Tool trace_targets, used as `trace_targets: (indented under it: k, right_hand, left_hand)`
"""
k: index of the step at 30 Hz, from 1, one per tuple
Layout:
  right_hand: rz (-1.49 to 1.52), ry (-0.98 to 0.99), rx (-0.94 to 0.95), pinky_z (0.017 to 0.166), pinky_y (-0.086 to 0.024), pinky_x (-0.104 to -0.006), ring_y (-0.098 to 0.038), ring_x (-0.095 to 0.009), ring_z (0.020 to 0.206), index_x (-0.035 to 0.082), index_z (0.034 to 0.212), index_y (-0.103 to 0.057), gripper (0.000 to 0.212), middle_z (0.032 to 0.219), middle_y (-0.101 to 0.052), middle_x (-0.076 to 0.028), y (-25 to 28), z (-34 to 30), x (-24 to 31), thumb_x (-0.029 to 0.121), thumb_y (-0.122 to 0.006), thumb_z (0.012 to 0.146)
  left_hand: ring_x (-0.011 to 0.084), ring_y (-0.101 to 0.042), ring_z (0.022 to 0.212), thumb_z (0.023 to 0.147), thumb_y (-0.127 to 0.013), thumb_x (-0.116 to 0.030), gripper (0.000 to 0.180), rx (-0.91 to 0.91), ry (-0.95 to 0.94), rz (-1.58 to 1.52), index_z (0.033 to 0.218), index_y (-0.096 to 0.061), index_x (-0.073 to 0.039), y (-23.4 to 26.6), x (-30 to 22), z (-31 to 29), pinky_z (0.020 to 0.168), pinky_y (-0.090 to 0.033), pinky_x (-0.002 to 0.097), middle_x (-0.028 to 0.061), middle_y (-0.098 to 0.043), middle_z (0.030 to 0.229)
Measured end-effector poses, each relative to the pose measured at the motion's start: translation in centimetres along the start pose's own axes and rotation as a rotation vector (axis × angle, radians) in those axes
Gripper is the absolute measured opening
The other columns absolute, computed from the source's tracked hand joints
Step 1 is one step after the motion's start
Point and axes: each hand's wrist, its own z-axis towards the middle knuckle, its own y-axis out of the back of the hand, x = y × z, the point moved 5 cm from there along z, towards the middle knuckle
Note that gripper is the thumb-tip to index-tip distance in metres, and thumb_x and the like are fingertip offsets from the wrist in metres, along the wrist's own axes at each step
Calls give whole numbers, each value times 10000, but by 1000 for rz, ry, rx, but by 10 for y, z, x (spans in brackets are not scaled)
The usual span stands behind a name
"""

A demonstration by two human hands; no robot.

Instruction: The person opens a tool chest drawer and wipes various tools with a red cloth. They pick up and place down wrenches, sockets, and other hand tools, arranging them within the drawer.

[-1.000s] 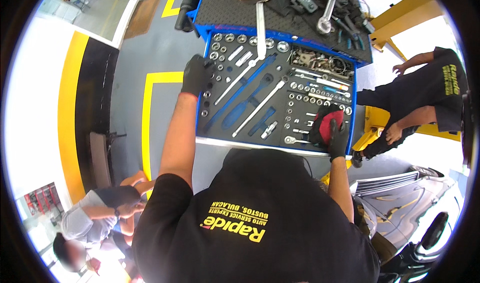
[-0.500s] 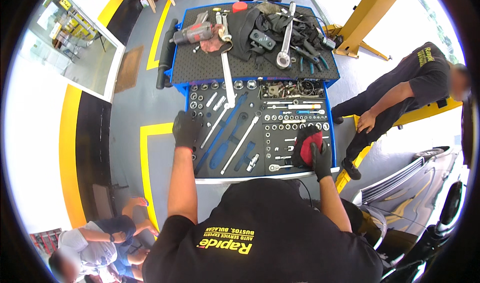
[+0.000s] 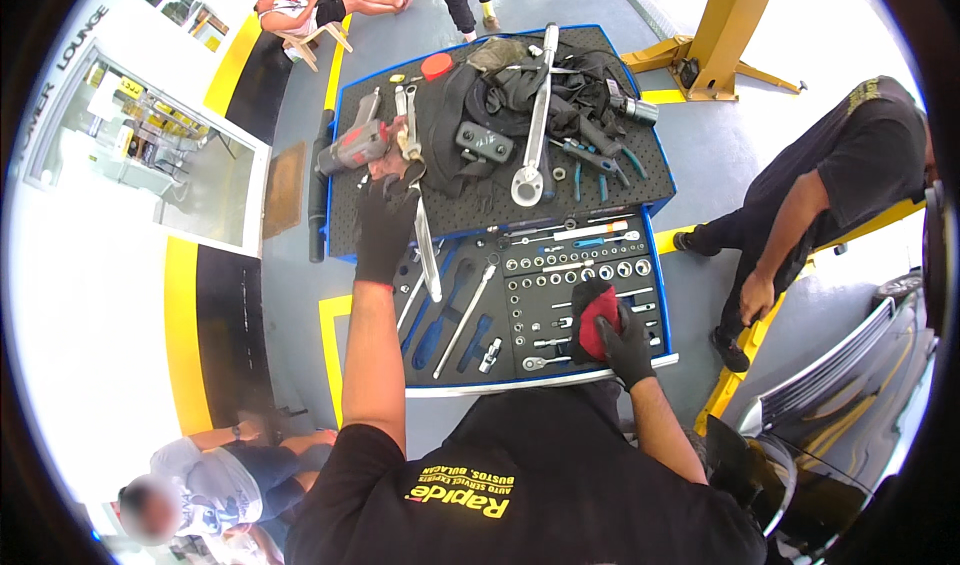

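My left hand point(image 3: 388, 227), in a dark glove, is at the front edge of the blue tool cart's top. Its fingers reach the upper end of a long steel wrench point(image 3: 428, 255), which juts out over the open drawer. Whether they close round it cannot be made out. My gloved right hand point(image 3: 628, 345) grips a red and black cloth bundle point(image 3: 594, 327) above the right side of the drawer. Beneath lie rows of sockets point(image 3: 585, 276), a ratchet point(image 3: 545, 363) and a long breaker bar point(image 3: 466, 315) in dark foam.
A red impact wrench point(image 3: 358, 150), a large ratchet point(image 3: 535, 135), pliers point(image 3: 600, 160) and a black bag point(image 3: 450, 125) crowd the cart top point(image 3: 620, 195). At the right a person in black point(image 3: 840, 165) leans beside the cart. A yellow post point(image 3: 725, 35) stands behind.
My left hand has gone from the drawer's left side up to the wrench at the cart top's edge. My right hand still holds the bundle over the drawer. The whole view has shifted.
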Motion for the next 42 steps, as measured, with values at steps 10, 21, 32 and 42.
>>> trace_targets:
  k: [10, 21, 32, 42]
  right_hand:
    - [121, 39, 103, 929, -543, -462, -709, -401, 1077, 0, 1258, -671, 404, 1147, -735, -225, 25, 21, 47, 277, -713, 966]
    - [38, 24, 67, 950, -543, -448, -718, -378, 1089, 0, 1292, -666, 422, 1158, -746, -209, 16, 25, 26, 261, -723, 966]
    - [-53, 41, 61, 922, -530, -526, -683, -452, 1098, -3, 1302, -619, 490, 1152, -715, -261, -1, 14, 21, 348, -710, 974]
    - [1140, 16, -79, 1028, -497, -385, -644, -209, 1180, 32, 1384, -601, 445, 1277, -673, -79, 32, 22, 41, 382, -471, 1140]
  left_hand:
    - [475, -740, 971, 919, -666, -355, 415, 215, 352, 495, 1015, -767, 35, -51, 21, 100, 870, -568, 564, 312, -747, 1020]
    - [349, -747, 808, 985, -616, -232, 277, 512, 318, 4, 918, -745, 4, -41, 68, 107, 712, -576, 453, 238, -737, 829]
    - [199, -699, 577, 971, -596, -113, 198, 152, -10, 61, 850, -706, 0, -6, 128, 89, 528, -570, 330, 104, -702, 729]
    - [124, -668, 649, 976, -525, -87, 219, -67, 452, -717, 1073, -692, 17, 123, 5, -7, 599, -556, 276, 82, -715, 836]
